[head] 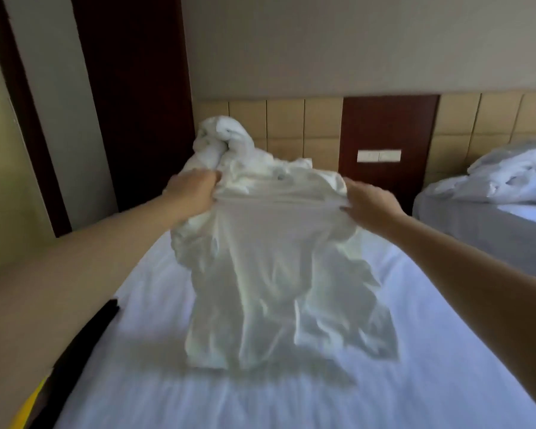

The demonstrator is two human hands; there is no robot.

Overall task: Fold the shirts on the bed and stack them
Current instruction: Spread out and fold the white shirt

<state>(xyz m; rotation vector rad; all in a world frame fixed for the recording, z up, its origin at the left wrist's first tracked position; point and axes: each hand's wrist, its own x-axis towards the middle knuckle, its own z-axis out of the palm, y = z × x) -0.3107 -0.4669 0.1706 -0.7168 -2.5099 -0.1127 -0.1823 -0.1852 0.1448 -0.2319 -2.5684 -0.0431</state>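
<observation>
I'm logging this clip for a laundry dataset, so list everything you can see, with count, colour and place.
shirt: one, white, held up over the near bed
near bed: one, white sheet, centre foreground
bundled bedding: one heap, white, at the near bed's head
second bed: one, grey sheet, far right
crumpled duvet: one, white, on the second bed
headboard: one, tan padded panels, behind both beds
switch plate: one, white, on the dark wood panel
black item: one, near bed's left edge, kind unclear
left hand: one, grips the shirt's top left
right hand: one, grips the shirt's top right
</observation>
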